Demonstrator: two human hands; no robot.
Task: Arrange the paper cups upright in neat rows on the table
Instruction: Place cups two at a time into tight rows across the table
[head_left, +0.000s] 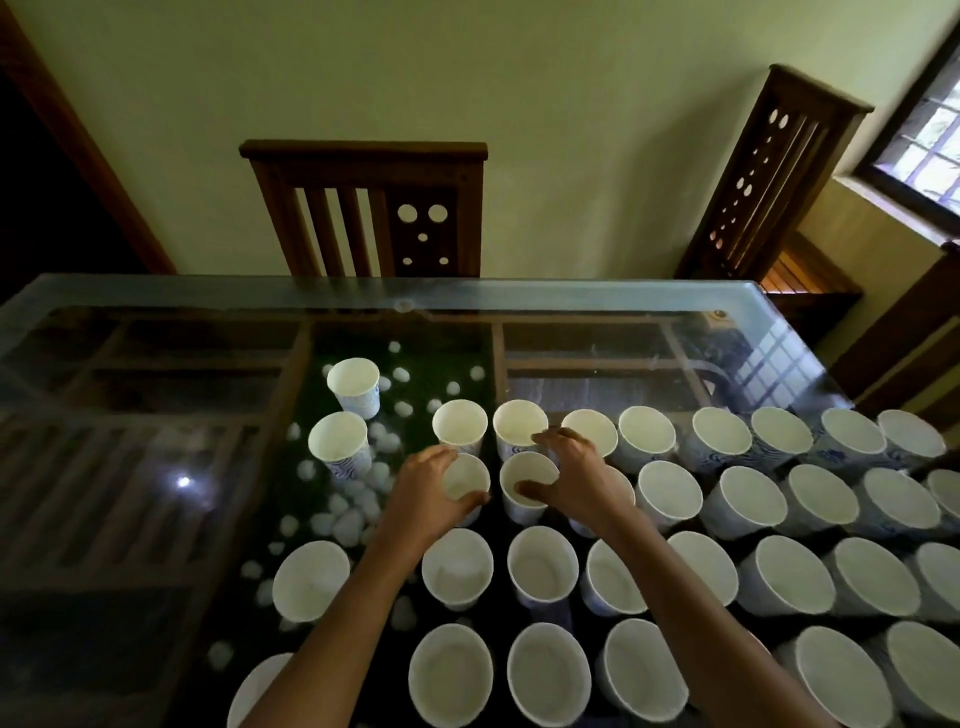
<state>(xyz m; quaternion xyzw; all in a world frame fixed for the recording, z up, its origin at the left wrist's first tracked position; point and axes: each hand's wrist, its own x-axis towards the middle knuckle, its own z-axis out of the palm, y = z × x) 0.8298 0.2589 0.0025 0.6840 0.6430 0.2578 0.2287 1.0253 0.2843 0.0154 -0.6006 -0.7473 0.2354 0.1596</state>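
Several white paper cups with blue print stand upright in rows on the glass table (156, 332), filling its middle and right side. My left hand (423, 488) grips one cup (467, 480) in the second row, fingers curled round its rim. Beside it, my right hand (574, 475) holds the neighbouring cup (527, 480), thumb at its near rim and fingers over its far rim. Two more cups stand apart at the left: one (340, 441) near the rows, another (356, 384) farther back.
Small white balls (358, 514) show through the glass under the table's left middle. A wooden chair (363, 208) stands behind the far edge, and a second chair (769, 171) at the far right corner. A window (930, 130) is at the right.
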